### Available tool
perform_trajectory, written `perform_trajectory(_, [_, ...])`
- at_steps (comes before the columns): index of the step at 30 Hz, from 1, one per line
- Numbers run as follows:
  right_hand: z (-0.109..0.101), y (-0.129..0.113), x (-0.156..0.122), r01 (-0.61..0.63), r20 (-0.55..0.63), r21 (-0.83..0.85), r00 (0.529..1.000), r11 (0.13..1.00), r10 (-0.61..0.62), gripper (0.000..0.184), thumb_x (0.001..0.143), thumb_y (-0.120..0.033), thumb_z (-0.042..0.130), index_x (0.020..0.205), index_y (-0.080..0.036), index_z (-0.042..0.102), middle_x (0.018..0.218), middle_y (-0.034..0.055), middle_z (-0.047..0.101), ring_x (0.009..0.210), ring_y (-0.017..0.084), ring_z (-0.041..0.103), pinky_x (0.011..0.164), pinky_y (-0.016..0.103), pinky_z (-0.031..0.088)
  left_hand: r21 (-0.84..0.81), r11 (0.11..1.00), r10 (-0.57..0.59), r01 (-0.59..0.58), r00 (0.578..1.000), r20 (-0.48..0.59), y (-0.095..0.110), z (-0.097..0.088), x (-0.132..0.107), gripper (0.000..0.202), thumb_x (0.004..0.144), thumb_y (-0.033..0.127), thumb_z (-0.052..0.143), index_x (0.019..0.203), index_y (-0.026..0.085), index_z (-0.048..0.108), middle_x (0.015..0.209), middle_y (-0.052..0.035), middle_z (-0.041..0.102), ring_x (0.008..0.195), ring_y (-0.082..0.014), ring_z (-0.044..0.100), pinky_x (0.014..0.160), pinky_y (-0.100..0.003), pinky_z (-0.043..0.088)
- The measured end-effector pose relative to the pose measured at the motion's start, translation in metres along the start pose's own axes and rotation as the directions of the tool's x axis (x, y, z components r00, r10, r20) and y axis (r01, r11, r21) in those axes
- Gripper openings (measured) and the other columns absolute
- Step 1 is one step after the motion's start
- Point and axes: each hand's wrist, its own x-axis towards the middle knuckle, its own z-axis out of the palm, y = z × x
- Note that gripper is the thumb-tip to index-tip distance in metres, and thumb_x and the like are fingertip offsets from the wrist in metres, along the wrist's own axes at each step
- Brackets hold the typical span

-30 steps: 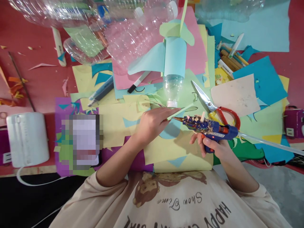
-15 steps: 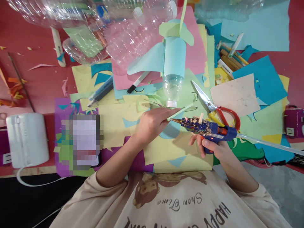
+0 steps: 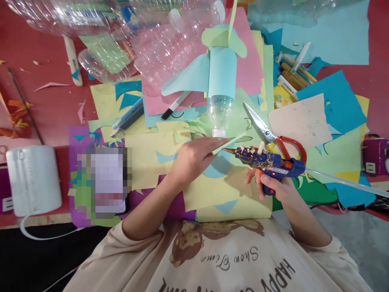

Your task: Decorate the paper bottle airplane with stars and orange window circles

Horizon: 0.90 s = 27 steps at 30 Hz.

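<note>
My left hand [image 3: 194,156] is closed on a light green paper piece [image 3: 232,142], seen nearly edge-on. In my right hand [image 3: 275,186] is a blue hot glue gun [image 3: 261,160], its body littered with paper scraps. The metal nozzle points left, close to the lower edge of the green paper; whether it touches I cannot tell. A clear glue stick [image 3: 343,180] sticks out of the gun's back. Just beyond my left hand lies a plastic bottle [image 3: 221,109] wrapped in light blue paper, with a blue paper wing [image 3: 188,75] and green paper parts at its far end.
Red-handled scissors [image 3: 285,142] lie beyond the glue gun. Clear plastic bottles [image 3: 170,52] fill the back left. A black-and-white marker [image 3: 176,104], a blue cutter [image 3: 129,115] and coloured paper surround the work. At left are a phone [image 3: 107,178] and a white box-shaped device [image 3: 34,180].
The glue gun has shifted slightly right and up along the green paper's edge with my right hand. My left hand and the paper stay nearly still.
</note>
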Motion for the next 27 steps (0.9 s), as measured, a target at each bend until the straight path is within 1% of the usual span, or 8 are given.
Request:
perform_trajectory(2, [0.0000,-0.0002,0.0002,0.002,-0.010,0.000,1.000,1.000,-0.002,0.041,0.088,-0.052,0.054,0.059,-0.022,0.055,0.046,0.0018,0.054,0.073,0.023,0.066,0.060,0.033,0.051,0.000,1.000,-0.004,0.004,1.000,0.002,0.0003,-0.0001,0.0003,0.033,0.088,0.009,0.050,0.113,0.019,0.070,0.102,-0.0038,0.076,0.092,-0.0172,0.073,0.075,-0.025,0.061])
perform_trajectory(7, [0.0000,-0.0020,0.0005,-0.009,-0.030,0.038,0.999,0.999,0.010,0.037,0.086,-0.053,0.057,0.065,-0.022,0.060,0.045,-0.0005,0.054,0.054,0.018,0.061,0.050,0.030,0.047,-0.007,1.000,-0.010,0.010,1.000,0.001,0.0008,-0.0002,0.0006,0.032,0.089,0.010,0.051,0.113,0.020,0.069,0.103,-0.0037,0.076,0.092,-0.0170,0.073,0.075,-0.025,0.060])
perform_trajectory(9, [-0.0009,-0.0028,0.0004,-0.024,-0.041,0.027,0.999,0.999,0.025,0.038,0.085,-0.055,0.057,0.065,-0.022,0.060,0.044,-0.0002,0.053,0.058,0.019,0.063,0.050,0.030,0.047,-0.007,1.000,-0.013,0.013,1.000,0.003,0.0006,-0.0003,0.0003,0.032,0.089,0.011,0.051,0.114,0.021,0.069,0.104,-0.0035,0.076,0.092,-0.0169,0.073,0.075,-0.024,0.060])
perform_trajectory(13, [-0.0028,-0.0023,0.0004,-0.016,-0.061,0.005,0.998,1.000,0.016,0.042,0.085,-0.055,0.057,0.058,-0.022,0.056,0.042,0.0015,0.053,0.072,0.023,0.067,0.059,0.032,0.050,-0.007,0.999,-0.033,0.033,0.999,0.026,0.0005,-0.0007,-0.0003,0.034,0.089,0.011,0.050,0.116,0.022,0.068,0.105,-0.0031,0.075,0.094,-0.0166,0.073,0.076,-0.024,0.060])
perform_trajectory(19, [-0.0035,0.0004,0.0005,-0.003,-0.100,0.053,0.995,0.999,0.008,0.038,0.082,-0.052,0.061,0.061,-0.021,0.057,0.041,-0.0006,0.051,0.063,0.021,0.066,0.048,0.028,0.046,-0.014,1.000,-0.023,0.023,1.000,0.005,0.0003,-0.0006,-0.0006,0.033,0.088,0.010,0.052,0.114,0.022,0.069,0.105,-0.0028,0.076,0.093,-0.0170,0.073,0.076,-0.024,0.059])
perform_trajectory(23, [-0.0053,-0.0010,-0.0001,0.006,-0.110,0.036,0.994,0.999,-0.002,0.039,0.083,-0.049,0.063,0.057,-0.020,0.056,0.046,0.0004,0.054,0.058,0.018,0.064,0.048,0.026,0.046,-0.024,0.999,-0.035,0.035,0.999,0.015,-0.0003,-0.0002,-0.0010,0.034,0.089,0.011,0.051,0.115,0.023,0.069,0.106,-0.0021,0.075,0.095,-0.0171,0.073,0.078,-0.025,0.059])
perform_trajectory(25, [-0.0061,-0.0020,-0.0007,-0.020,-0.114,0.040,0.993,0.999,0.025,0.040,0.081,-0.050,0.063,0.057,-0.019,0.057,0.054,0.0027,0.061,0.052,0.016,0.062,0.043,0.025,0.044,-0.013,0.999,-0.032,0.032,0.999,0.012,-0.0003,0.0000,-0.0011,0.034,0.089,0.011,0.051,0.115,0.023,0.069,0.105,-0.0021,0.075,0.094,-0.0169,0.073,0.077,-0.024,0.059])
perform_trajectory(27, [-0.0067,-0.0026,-0.0013,-0.046,-0.116,0.063,0.992,0.997,0.053,0.040,0.080,-0.052,0.063,0.060,-0.018,0.059,0.064,0.0049,0.068,0.043,0.012,0.057,0.037,0.023,0.039,-0.006,1.000,-0.028,0.028,1.000,0.005,-0.0003,0.0001,-0.0012,0.034,0.089,0.011,0.051,0.114,0.023,0.070,0.105,-0.0021,0.076,0.093,-0.0167,0.073,0.076,-0.024,0.059])
